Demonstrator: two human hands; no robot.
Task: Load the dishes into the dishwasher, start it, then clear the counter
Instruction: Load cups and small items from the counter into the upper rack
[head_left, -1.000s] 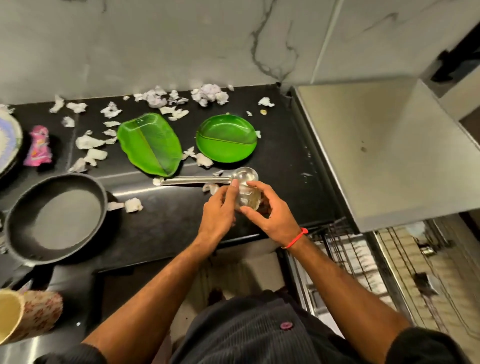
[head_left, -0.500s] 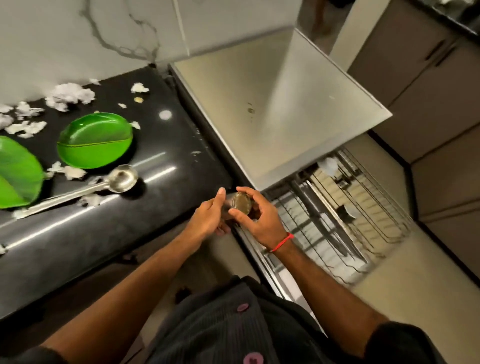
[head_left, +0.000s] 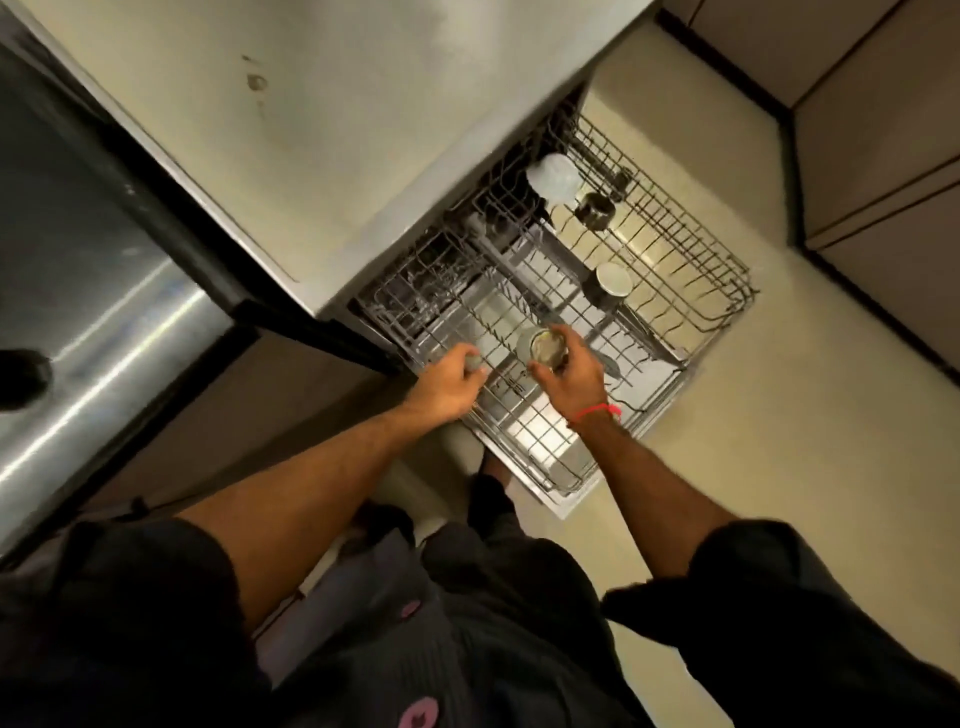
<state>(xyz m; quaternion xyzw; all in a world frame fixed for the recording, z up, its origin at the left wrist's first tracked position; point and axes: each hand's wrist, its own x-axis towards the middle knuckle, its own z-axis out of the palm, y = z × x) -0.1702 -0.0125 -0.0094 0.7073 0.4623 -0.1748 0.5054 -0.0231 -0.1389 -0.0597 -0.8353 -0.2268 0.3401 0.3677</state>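
The dishwasher's wire rack (head_left: 670, 249) is pulled out over the floor. My right hand (head_left: 569, 379) grips a small steel cup (head_left: 543, 347) over the rack's near part. My left hand (head_left: 447, 387) is to its left at the rack's near edge, fingers curled round something small and grey that I cannot make out. Two steel cups (head_left: 610, 283) (head_left: 595, 210) and a pale bowl (head_left: 553, 179) stand further back in the rack.
The dishwasher's flat beige top (head_left: 322, 130) juts out above the rack. The black counter (head_left: 78, 270) lies to the left with a dark object (head_left: 23, 379) at its edge. Brown cabinets (head_left: 878, 130) stand at the right beyond the beige floor (head_left: 779, 415).
I have turned from the counter to the dishwasher. Both hands have carried the steel cup from the counter's edge down over the rack and have come apart.
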